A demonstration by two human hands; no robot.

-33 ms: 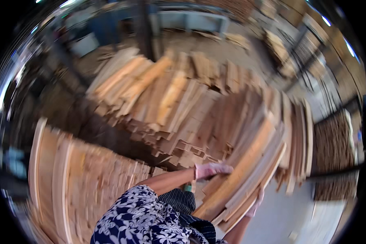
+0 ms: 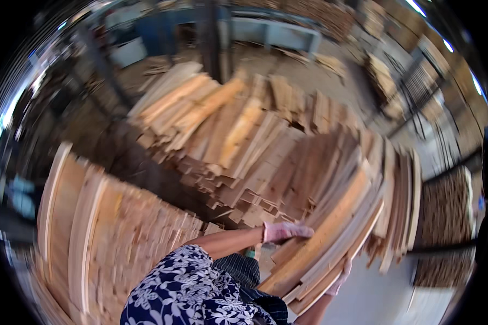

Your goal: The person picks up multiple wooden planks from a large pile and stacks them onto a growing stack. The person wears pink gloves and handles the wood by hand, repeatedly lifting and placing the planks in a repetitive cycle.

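A bundle of long, rough-sawn wooden boards [image 2: 331,230] lies slantwise between my hands, its near end by my body. My left hand [image 2: 287,231], in a pinkish glove, presses against the bundle's left side with the fingers reaching over the boards. Gloved as well, my right hand [image 2: 340,279] grips the right edge from outside; its fingers are partly hidden by the wood. Just beyond the bundle, a big heap of boards [image 2: 238,130] lies in overlapping layers, and I cannot tell whether the bundle's far end rests on it.
A neat stack of boards [image 2: 130,233] stands at my left, with taller planks along its far-left side. Another tight stack [image 2: 447,216] is at the right behind a dark bar [image 2: 444,247]. A dark post [image 2: 209,43] rises behind the heap, near a pale blue bench [image 2: 290,35].
The surroundings have turned slightly clockwise in the view, with the heap farther right. Both hands keep their hold on the boards, almost unmoved relative to my body.
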